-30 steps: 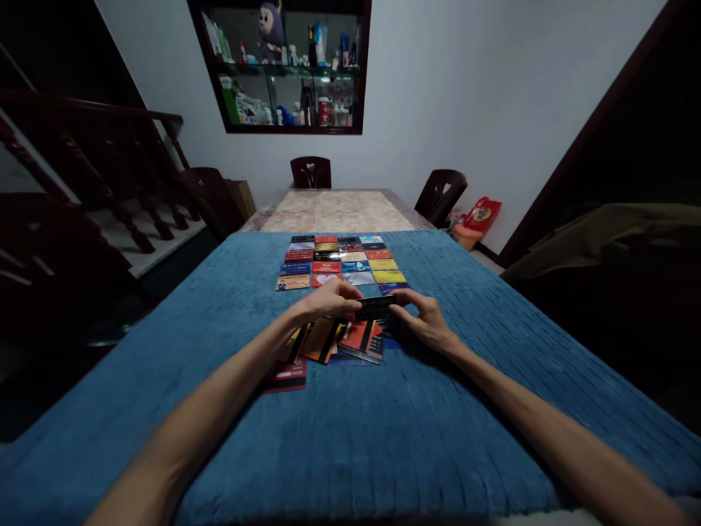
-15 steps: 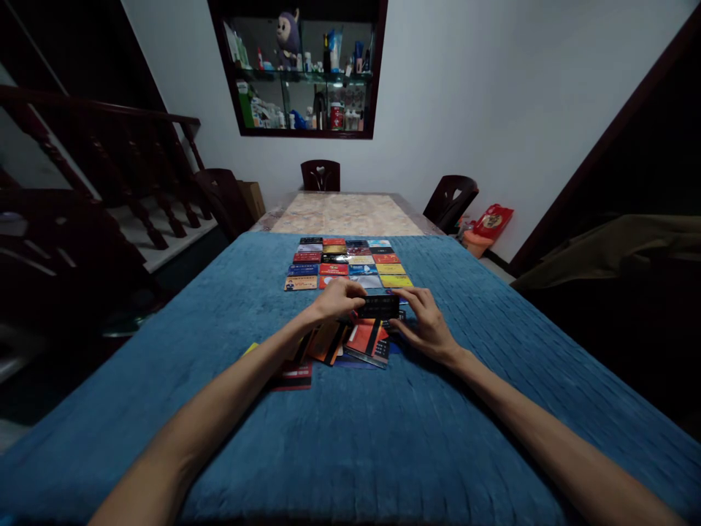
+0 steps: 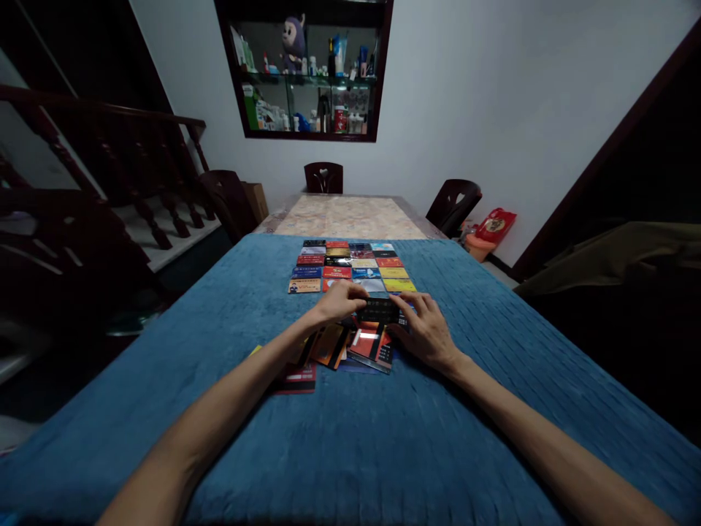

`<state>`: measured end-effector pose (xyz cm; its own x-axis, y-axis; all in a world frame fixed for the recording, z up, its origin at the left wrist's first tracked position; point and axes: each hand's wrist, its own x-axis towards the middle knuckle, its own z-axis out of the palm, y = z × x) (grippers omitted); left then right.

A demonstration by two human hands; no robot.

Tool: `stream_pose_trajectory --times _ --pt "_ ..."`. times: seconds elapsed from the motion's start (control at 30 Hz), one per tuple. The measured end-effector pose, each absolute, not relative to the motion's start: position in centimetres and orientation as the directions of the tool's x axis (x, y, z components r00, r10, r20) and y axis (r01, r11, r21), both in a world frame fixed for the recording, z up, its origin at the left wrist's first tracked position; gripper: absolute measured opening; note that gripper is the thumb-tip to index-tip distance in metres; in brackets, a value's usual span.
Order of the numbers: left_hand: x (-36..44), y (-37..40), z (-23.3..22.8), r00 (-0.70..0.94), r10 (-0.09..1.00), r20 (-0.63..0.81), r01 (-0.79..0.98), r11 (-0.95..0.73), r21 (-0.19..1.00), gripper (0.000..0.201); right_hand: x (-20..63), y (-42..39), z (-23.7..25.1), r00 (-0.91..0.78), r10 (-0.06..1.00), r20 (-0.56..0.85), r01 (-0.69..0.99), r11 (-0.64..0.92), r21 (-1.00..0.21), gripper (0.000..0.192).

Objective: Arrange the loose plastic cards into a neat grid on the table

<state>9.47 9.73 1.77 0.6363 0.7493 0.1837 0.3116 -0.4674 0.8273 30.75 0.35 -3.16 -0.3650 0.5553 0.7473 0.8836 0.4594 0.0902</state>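
Staircase with dark wooden balusters (image 3: 109, 190) far left, off the table. Dark wooden chair (image 3: 227, 201) just beyond the table's left far corner. Blue ribbed cloth (image 3: 350, 438) covers the near table; both forearms lie over it.

Loose heap of overlapping plastic cards, orange, red and black (image 3: 334, 349), sits mid-cloth under the hands; one red-and-black card (image 3: 296, 378) lies at its left near edge.

Left hand (image 3: 339, 301) above the heap, fingers curled, thumb and fingertips pinched on the left end of a black rectangular card (image 3: 379, 309). That card is held flat, just over the heap's far side, right in front of the grid. Right hand (image 3: 424, 330) has the card's right end, fingers partly bent and spread, thumb side on the edge; how hard it grips, can't tell.

Grid of small coloured cards in neat rows (image 3: 350, 264) lies just beyond the hands, four columns, touching edge to edge.

Behind: bare patterned tabletop (image 3: 350, 215), two more dark chairs, wall cabinet with bottles and a purple plush toy (image 3: 294, 40). Red bag (image 3: 496, 223) on the floor at right.
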Motion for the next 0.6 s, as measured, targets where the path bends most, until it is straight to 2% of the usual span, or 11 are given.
stream_pose_trajectory --times 0.13,0.27,0.43,0.6 --pt "9.4 9.6 1.8 0.643 0.74 0.2 0.323 -0.498 0.805 0.018 30.7 0.5 -3.2 -0.354 0.554 0.754 0.89 0.446 0.091 0.056" --pt "9.5 9.2 1.7 0.612 0.747 0.259 0.395 -0.573 0.718 0.026 30.8 0.5 -3.1 -0.342 0.538 0.771 0.894 0.438 0.091 0.057" --pt "9.5 8.3 2.1 0.659 0.651 0.377 0.429 -0.736 0.523 0.035 31.2 0.6 -3.0 -0.335 0.54 0.772 0.895 0.438 0.082 0.055" --pt "9.1 7.3 3.0 0.748 0.545 0.379 0.455 -0.836 0.306 0.043 31.7 0.7 -2.7 -0.338 0.525 0.781 0.892 0.444 0.088 0.055"
